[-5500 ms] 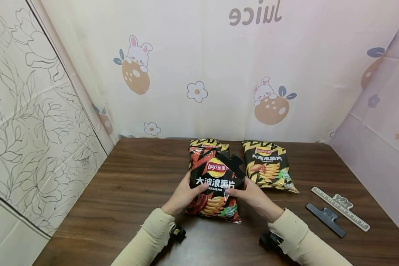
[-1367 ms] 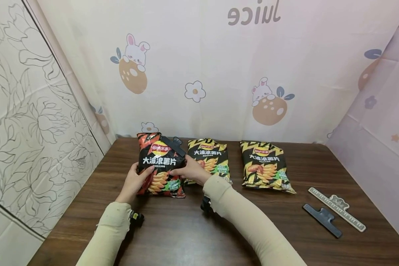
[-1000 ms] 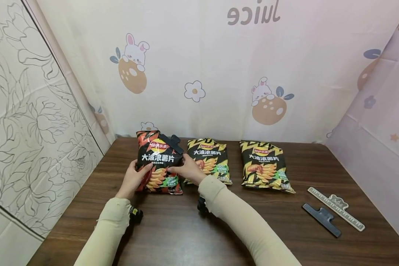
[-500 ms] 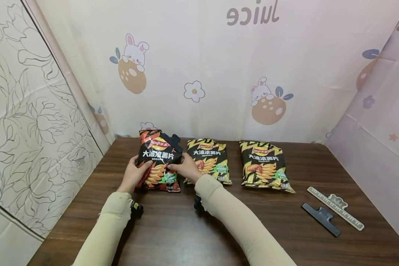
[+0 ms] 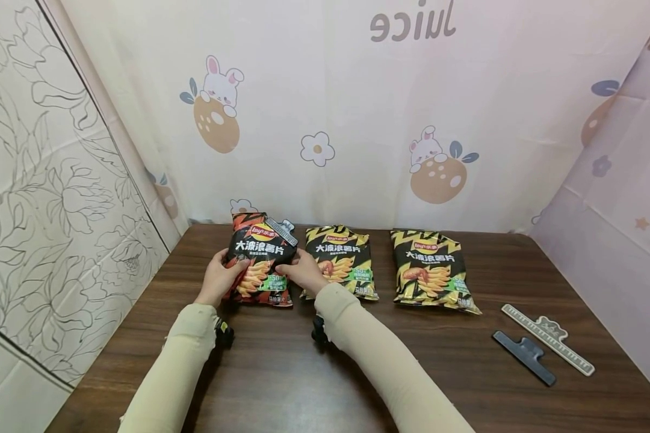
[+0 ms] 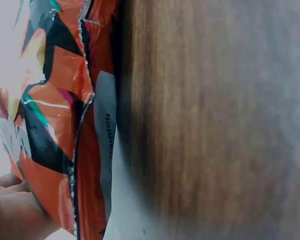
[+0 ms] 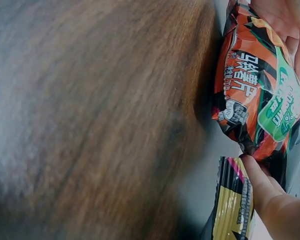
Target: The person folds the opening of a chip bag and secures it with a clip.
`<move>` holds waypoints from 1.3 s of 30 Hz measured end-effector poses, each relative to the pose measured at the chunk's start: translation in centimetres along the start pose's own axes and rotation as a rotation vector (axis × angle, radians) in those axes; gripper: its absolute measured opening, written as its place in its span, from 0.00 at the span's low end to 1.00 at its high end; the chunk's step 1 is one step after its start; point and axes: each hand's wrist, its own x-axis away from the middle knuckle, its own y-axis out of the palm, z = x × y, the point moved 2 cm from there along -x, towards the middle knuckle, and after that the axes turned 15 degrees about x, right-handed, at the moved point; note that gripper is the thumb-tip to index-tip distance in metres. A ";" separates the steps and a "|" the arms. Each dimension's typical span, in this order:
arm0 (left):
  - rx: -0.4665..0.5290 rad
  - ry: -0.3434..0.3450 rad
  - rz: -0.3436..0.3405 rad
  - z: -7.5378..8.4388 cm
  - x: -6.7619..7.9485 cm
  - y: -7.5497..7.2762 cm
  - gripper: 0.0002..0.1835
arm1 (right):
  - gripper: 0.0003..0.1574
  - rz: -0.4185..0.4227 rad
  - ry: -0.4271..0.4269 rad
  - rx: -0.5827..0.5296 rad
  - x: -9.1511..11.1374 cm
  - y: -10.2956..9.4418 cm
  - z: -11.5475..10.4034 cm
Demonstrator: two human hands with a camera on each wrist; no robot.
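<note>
A red-and-black bag of potato chips is at the table's back left, tilted slightly back. A dark clip is fixed across its folded top right corner. My left hand grips the bag's left side, thumb on the front and fingers hidden behind. My right hand pinches the right edge just below the clip. In the left wrist view the bag's underside is close to the tabletop; whether it touches is unclear. In the right wrist view the bag's lower end shows between both hands.
A yellow-and-black chip bag lies close beside my right hand, and a similar bag lies farther right. A dark clip and a pale clip lie at the right of the wooden table. A patterned curtain stands behind.
Both hands have carried the clipped red bag from the middle leftward, uncovering the yellow bag behind it. Within the last second its bottom edge has shifted slightly farther back and the bag has leaned back.
</note>
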 end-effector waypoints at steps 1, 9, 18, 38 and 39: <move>-0.003 0.007 -0.001 0.0 -0.1 0.0 0.43 | 0.53 -0.008 0.001 -0.020 -0.1 0.0 0.0; 0.019 0.012 0.003 -0.2 -0.7 0.0 0.42 | 0.49 -0.072 0.007 -0.144 -0.5 0.0 0.1; 0.000 0.005 -0.013 -0.3 -1.1 0.1 0.42 | 0.37 -0.096 0.006 -0.173 -0.8 0.1 0.2; -0.100 -0.015 -0.029 -0.2 -1.5 0.0 0.42 | 0.48 -0.147 0.034 -0.227 -0.6 -0.1 0.2; -0.106 -0.013 -0.028 -0.2 -1.5 0.0 0.42 | 0.47 -0.150 0.032 -0.231 -0.6 -0.1 0.2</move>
